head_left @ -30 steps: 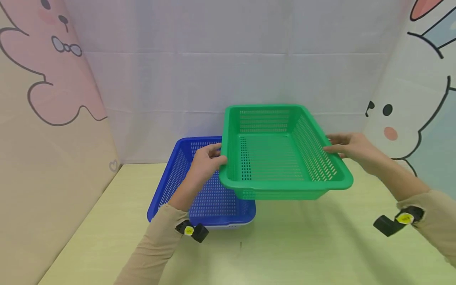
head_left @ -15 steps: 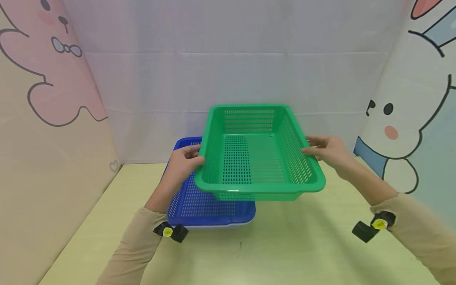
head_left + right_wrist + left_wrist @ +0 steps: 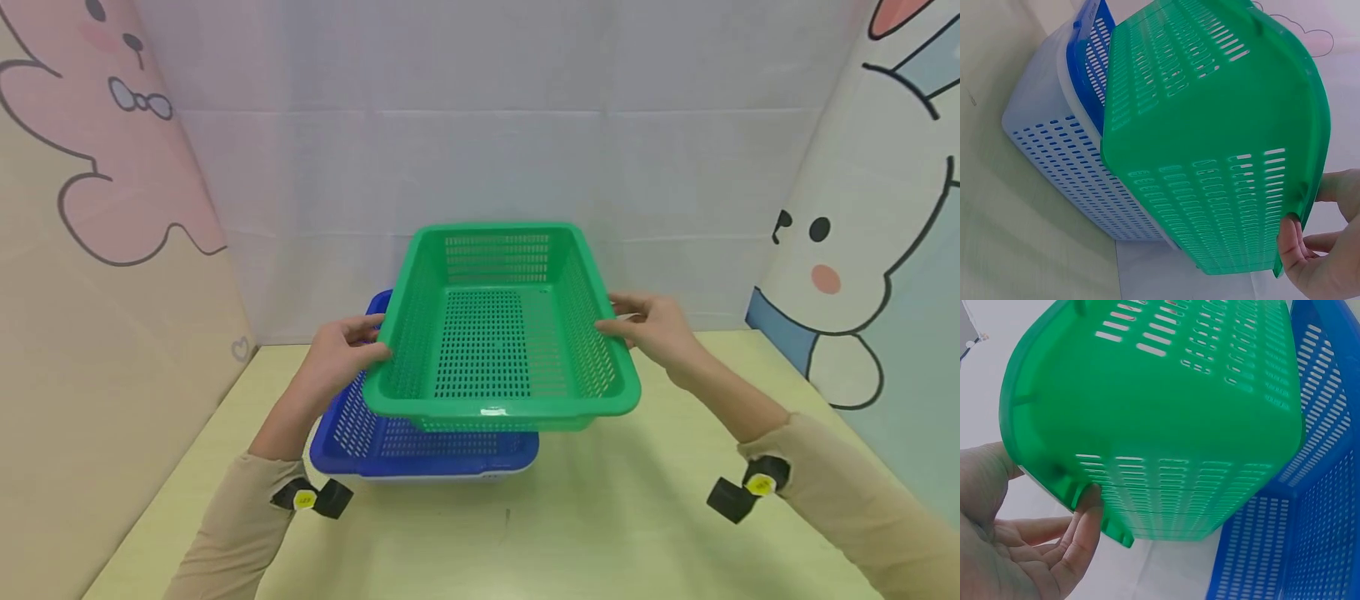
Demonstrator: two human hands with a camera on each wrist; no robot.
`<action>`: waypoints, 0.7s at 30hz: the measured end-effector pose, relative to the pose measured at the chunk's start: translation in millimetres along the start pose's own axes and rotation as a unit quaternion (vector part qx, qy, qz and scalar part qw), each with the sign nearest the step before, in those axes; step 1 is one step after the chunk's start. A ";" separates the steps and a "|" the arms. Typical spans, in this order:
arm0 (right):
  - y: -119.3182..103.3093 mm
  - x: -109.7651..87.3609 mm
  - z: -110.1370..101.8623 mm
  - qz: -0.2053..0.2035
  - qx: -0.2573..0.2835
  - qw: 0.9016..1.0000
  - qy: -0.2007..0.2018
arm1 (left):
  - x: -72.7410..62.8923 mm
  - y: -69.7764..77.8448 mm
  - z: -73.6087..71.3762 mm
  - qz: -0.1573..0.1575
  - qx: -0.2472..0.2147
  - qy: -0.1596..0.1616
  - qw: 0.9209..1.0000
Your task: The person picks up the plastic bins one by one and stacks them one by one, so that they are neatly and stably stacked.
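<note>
A green slatted plastic basket (image 3: 491,407) is held up in the air, open side up, over the blue basket. My left hand (image 3: 337,360) pinches its left rim, thumb on top and fingers beneath; the left wrist view shows those fingers (image 3: 1082,534) under the lip. On the opposite rim, my right hand (image 3: 654,333) pinches in the same way. The blue basket (image 3: 442,464) stands on the table, largely covered by the green one in the head view. In the right wrist view it sits nested in a white basket (image 3: 1054,134), and the green base overlaps its rim.
The pale yellow-green table (image 3: 585,533) runs back to a white cloth backdrop (image 3: 487,117). Side panels printed with cartoon animals stand at left (image 3: 142,350) and right (image 3: 900,275). Both forearms wear a small black camera strap.
Both hands have carried the green basket leftward, from right of the blue basket to above it, and slightly lower. The blue and white baskets have stayed in place.
</note>
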State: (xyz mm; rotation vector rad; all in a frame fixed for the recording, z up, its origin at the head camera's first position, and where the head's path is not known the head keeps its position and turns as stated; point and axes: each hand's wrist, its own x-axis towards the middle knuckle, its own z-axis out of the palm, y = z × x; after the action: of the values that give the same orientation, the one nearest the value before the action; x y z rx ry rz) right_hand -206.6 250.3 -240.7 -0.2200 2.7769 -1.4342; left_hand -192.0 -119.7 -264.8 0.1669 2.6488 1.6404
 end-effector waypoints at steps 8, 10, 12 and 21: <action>-7.5 5.0 21.4 0.001 0.033 0.999 0.001 | -8.3 -9.9 -19.6 0.018 0.023 -0.004 1.000; -9.0 7.3 26.2 0.000 0.037 0.999 0.004 | -9.5 -12.7 -23.5 0.017 0.027 -0.005 0.999; -10.7 9.5 30.8 0.000 0.042 0.999 0.003 | -10.7 -15.1 -27.7 0.015 0.031 -0.004 0.999; -17.3 15.0 52.0 -0.001 0.079 0.997 -0.002 | -14.1 -23.2 -45.7 0.014 0.058 0.011 0.998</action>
State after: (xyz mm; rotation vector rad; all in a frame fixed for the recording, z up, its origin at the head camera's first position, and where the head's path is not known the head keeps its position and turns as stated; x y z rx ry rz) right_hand -215.6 196.3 -256.1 -0.2224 2.6436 -1.6401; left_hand -183.2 -172.1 -265.7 0.1898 2.7719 1.5038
